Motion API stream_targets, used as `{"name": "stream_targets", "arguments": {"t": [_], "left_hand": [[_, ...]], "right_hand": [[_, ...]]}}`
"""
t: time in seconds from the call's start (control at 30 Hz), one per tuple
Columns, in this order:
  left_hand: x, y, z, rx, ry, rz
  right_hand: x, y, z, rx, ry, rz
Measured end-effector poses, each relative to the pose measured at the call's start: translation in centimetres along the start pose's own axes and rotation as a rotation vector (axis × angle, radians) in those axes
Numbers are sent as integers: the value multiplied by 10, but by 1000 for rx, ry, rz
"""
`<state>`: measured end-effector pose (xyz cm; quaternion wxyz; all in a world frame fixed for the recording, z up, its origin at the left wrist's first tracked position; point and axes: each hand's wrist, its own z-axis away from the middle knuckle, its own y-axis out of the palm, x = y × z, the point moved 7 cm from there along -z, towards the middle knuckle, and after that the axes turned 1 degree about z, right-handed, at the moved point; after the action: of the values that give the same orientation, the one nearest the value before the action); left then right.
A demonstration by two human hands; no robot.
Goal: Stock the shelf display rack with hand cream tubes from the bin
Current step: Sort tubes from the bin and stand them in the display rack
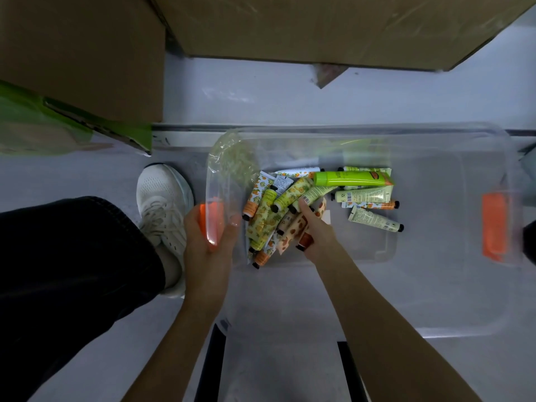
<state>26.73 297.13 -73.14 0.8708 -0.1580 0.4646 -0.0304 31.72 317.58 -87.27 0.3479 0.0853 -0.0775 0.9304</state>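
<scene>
A clear plastic bin [452, 285] with orange latches lies on the floor. Several hand cream tubes [290, 198] with green, yellow and orange prints are piled in its left half. A bright green tube [351, 178] lies across the top of the pile. My left hand [210, 248] grips the bin's left rim at the orange latch [211, 224]. My right hand [316, 230] reaches into the pile, fingers curled around tubes, thumb resting on a pale green tube [314, 194]. No display rack is in view.
Large cardboard boxes [333, 27] stand behind the bin, another [78, 47] at upper left with green packaging [43, 126] below it. My white shoe [164, 198] and dark trouser leg [72, 256] are left of the bin. A second orange latch [494, 227] sits on the bin's right side.
</scene>
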Motion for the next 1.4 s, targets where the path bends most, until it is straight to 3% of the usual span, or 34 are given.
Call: {"name": "stream_targets", "arguments": {"t": [0.2,0.67,0.9,1.2,1.33,1.4], "left_hand": [[1,1,1,13,1,19],[3,1,0,18,-2,39],[2,2,-2,2,16,16],[-37,-11,15,27,45,-127],[-91,-11,31,154,208,-68],[-105,-5,38,236,162,-30]], "right_hand": [[7,12,7,176,-16,19],[-4,11,11,166,-17,106],[-9,7,40,263,27,34],[10,8,120,433,-152,188],[19,4,162,474,-172,266],[25,3,181,475,-183,296]]}}
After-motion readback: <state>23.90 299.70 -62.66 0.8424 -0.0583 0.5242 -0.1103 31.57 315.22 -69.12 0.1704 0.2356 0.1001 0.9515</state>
